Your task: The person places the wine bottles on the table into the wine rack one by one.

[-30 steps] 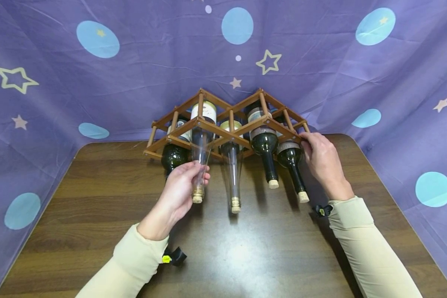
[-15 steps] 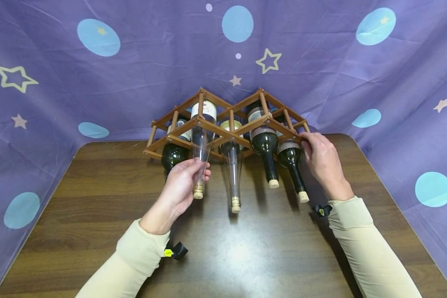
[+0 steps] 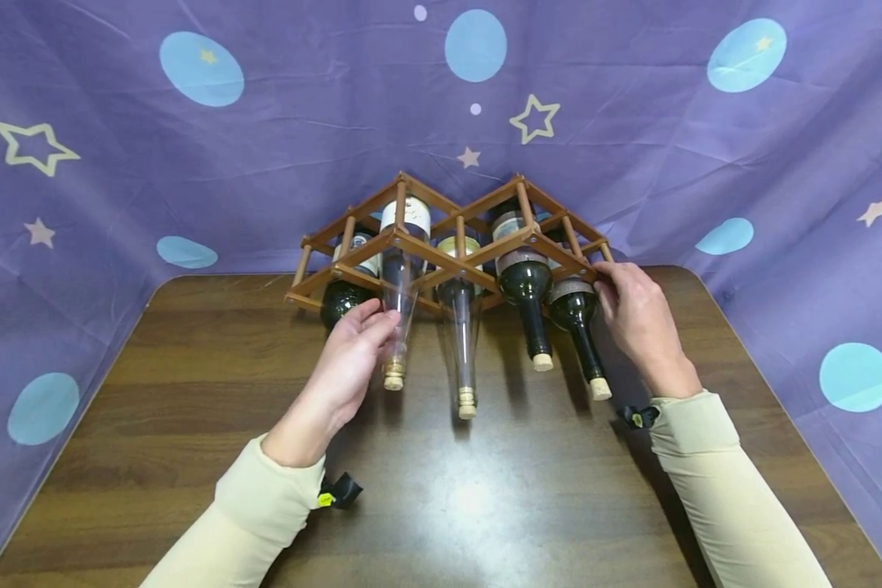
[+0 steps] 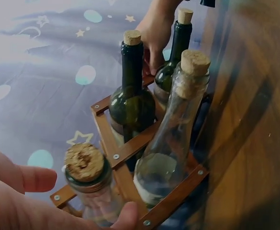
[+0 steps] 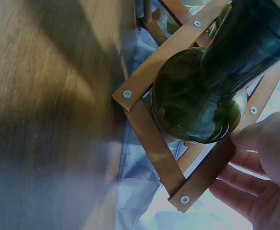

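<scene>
A wooden wine rack point(image 3: 461, 263) stands at the back of the table with several corked bottles lying in it, necks toward me. My left hand point(image 3: 344, 359) is at the neck of a clear glass bottle point(image 3: 398, 327) in the upper left slot. In the left wrist view, its thumb and fingers stand apart on either side of that bottle's cork point(image 4: 84, 162). My right hand point(image 3: 638, 318) pinches the right end of the rack, thumb and fingers on a slat point(image 5: 204, 175) beside a dark green bottle point(image 5: 192, 100).
Another clear bottle point(image 3: 465, 327) lies in the middle slot. Dark green bottles fill the slots right of it point(image 3: 527, 294) and the far left one point(image 3: 344, 300), partly hidden by my left hand. A purple patterned cloth point(image 3: 301, 122) hangs close behind the rack.
The clear bottle has slid slightly deeper into the rack. My left fingers, earlier wrapped round its neck, have loosened and spread. My right hand stays on the rack.
</scene>
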Demonstrator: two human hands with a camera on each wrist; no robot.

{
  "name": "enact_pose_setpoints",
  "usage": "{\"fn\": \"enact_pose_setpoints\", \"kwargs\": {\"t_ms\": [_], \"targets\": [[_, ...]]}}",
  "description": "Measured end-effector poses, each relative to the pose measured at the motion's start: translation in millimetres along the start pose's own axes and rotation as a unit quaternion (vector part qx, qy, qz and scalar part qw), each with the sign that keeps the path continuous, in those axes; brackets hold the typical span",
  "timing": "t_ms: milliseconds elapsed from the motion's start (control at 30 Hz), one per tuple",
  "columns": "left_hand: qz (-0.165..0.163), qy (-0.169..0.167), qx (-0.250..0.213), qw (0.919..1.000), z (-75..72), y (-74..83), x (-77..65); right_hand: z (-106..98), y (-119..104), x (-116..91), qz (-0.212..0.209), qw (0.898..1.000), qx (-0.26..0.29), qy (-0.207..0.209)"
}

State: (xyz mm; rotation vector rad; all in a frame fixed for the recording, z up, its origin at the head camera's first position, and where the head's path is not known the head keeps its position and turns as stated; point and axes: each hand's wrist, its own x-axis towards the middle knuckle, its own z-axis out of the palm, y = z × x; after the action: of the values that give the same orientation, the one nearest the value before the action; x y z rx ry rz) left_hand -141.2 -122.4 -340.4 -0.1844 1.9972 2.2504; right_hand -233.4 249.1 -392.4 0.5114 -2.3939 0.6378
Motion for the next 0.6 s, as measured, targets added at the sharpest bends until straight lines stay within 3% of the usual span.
{"fn": "enact_pose_setpoints", "kwargs": {"t_ms": [200, 333, 400, 467, 600], "targets": [[0.019, 0.0, 0.086, 0.9961, -3.8, 7.3, -6.1, -7, -3, 0, 0.006, 1.0, -0.001, 0.009], [0.053, 0.004, 0.166, 0.9847, -7.7, 11.3, -10.7, -14, -9, 1, 0.014, 1.0, 0.0, 0.013], [0.08, 0.011, 0.214, 0.9736, -9.8, 13.2, -13.2, -19, -12, 2, 0.02, 1.0, 0.001, 0.011], [0.114, 0.021, 0.266, 0.9571, -13.1, 14.3, -14.8, -23, -16, 2, 0.024, 1.0, 0.001, 0.011], [0.182, 0.053, 0.367, 0.9108, -20.5, 15.8, -17.8, -33, -22, 1, 0.025, 1.0, -0.002, 0.011]]}}
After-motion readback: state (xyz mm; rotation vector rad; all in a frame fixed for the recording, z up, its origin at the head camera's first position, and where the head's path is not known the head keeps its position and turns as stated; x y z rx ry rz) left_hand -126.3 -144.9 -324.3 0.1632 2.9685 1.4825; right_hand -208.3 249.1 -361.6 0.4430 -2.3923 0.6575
